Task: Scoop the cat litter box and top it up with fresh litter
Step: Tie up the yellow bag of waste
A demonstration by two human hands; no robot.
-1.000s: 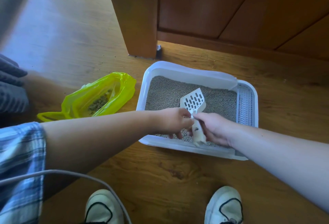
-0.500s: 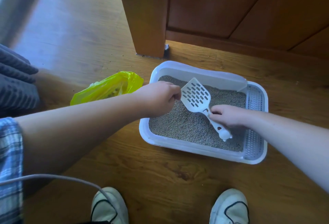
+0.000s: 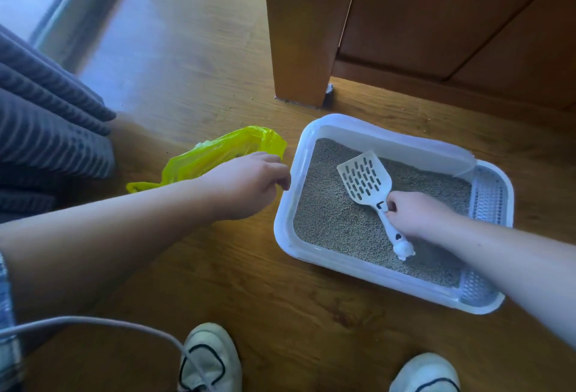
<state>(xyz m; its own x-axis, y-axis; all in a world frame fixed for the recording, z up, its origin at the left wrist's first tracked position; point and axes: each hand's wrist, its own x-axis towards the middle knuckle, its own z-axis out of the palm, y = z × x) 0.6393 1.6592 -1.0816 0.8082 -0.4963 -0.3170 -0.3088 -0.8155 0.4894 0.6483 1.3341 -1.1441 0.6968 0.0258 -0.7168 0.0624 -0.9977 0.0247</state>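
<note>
A white litter box (image 3: 285,217) filled with grey-brown litter (image 3: 336,220) sits on the wooden floor. A white slotted scoop (image 3: 364,178) lies with its blade on the litter. My right hand (image 3: 417,214) grips the scoop's handle over the box. Just left of the box's left rim hovers my left hand (image 3: 249,186), its fingers curled and nothing seen in them. A yellow plastic bag (image 3: 218,151) lies on the floor behind that hand, partly hidden by it.
A wooden furniture leg (image 3: 299,33) and panel (image 3: 452,17) stand close behind the box. Grey striped fabric (image 3: 46,123) fills the left side. My two white shoes (image 3: 212,360) are at the bottom, with a grey cable (image 3: 93,324) crossing the lower left.
My left hand has left the scoop and moved left, out of the box toward the yellow bag. The right hand has kept hold of the handle and the blade has lowered onto the litter.
</note>
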